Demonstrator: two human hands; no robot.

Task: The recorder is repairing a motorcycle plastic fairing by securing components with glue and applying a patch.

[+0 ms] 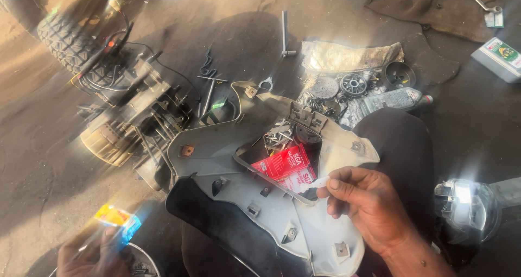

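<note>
Head view: my right hand (366, 203) pinches small white strip (320, 182) over grey plastic panel (260, 212) on lap. Left hand (89, 252), blurred, holds yellow-blue packet (116, 218). Red boxes (285, 165) sit in panel. Engine (135, 111) stripped, parts (347, 87) loose on floor; reassembly looks far off.

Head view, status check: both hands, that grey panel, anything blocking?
Right hand pinching a small white piece over the grey panel. Left hand low, by a blurred yellow-and-blue packet. Red box and loose metal parts on the panel.
</note>
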